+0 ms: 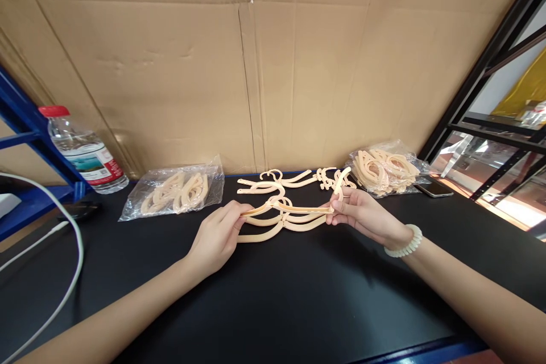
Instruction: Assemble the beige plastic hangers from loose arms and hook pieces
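A cream plastic clothes hanger (pixel 303 210) is held up between both hands, its hook at the middle. My left hand (pixel 216 236) is closed around its left arm, the fingertips partly hidden behind the hand's back. At the right end of the hanger, my right hand (pixel 362 216) pinches the tip together with a small curved cream piece (pixel 342 180) that points upward. Whether that piece is joined to the hanger I cannot tell. Beneath lie more cream hangers (pixel 263 235) on the black table (pixel 273 301), with another hanger (pixel 294 183) behind them.
Small curved cream pieces (pixel 327 177) lie at the back. A clear bag (pixel 132 205) of cream parts is at left, another bag (pixel 384 170) at right beside a phone (pixel 434 187). A water bottle (pixel 91 153) and white cable (pixel 79 244) stand left. Cardboard (pixel 315 68) rises behind.
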The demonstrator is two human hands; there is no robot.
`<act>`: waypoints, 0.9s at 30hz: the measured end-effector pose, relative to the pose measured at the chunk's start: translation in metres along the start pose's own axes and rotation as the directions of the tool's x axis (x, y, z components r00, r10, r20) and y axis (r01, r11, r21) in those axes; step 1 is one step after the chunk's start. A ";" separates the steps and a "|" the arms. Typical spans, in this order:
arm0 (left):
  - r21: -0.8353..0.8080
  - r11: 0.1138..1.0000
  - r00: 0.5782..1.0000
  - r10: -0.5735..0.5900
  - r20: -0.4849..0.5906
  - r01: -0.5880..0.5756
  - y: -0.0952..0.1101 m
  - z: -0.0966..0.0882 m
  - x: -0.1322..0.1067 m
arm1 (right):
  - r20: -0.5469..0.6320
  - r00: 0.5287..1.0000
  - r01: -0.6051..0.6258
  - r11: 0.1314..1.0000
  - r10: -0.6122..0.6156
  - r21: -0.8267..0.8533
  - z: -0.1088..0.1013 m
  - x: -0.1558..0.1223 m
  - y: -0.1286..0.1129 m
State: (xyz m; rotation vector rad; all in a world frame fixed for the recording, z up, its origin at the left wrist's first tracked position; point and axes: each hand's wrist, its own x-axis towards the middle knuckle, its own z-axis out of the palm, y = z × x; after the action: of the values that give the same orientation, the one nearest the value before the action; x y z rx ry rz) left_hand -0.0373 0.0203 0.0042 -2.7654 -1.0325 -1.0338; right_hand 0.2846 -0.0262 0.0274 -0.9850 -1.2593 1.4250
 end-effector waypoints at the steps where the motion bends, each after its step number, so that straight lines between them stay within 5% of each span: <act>1: 0.008 1.000 1.000 0.002 -0.003 -0.002 0.000 0.000 0.000 | -0.016 1.000 0.015 1.000 -0.015 -0.013 0.001 0.000 0.001; 16: 0.052 0.974 0.971 -0.224 0.078 0.221 0.009 -0.017 0.009 | -0.156 0.966 0.209 0.978 -0.208 -0.010 0.007 -0.001 -0.002; 21: 0.122 0.949 0.927 -0.312 0.207 0.292 0.014 -0.035 0.015 | -0.236 0.956 0.192 0.980 -0.177 0.042 -0.027 0.002 -0.017; 27: 0.250 0.961 0.910 -0.206 0.361 0.118 0.035 -0.042 0.012 | -0.071 0.997 -0.017 0.922 -0.012 -0.386 -0.070 -0.001 -0.035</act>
State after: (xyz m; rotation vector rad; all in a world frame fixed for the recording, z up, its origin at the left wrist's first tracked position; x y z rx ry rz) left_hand -0.0338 -0.0100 0.0515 -2.7855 -1.3470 -0.3478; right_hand 0.3569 -0.0116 0.0521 -1.2895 -1.5195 1.1506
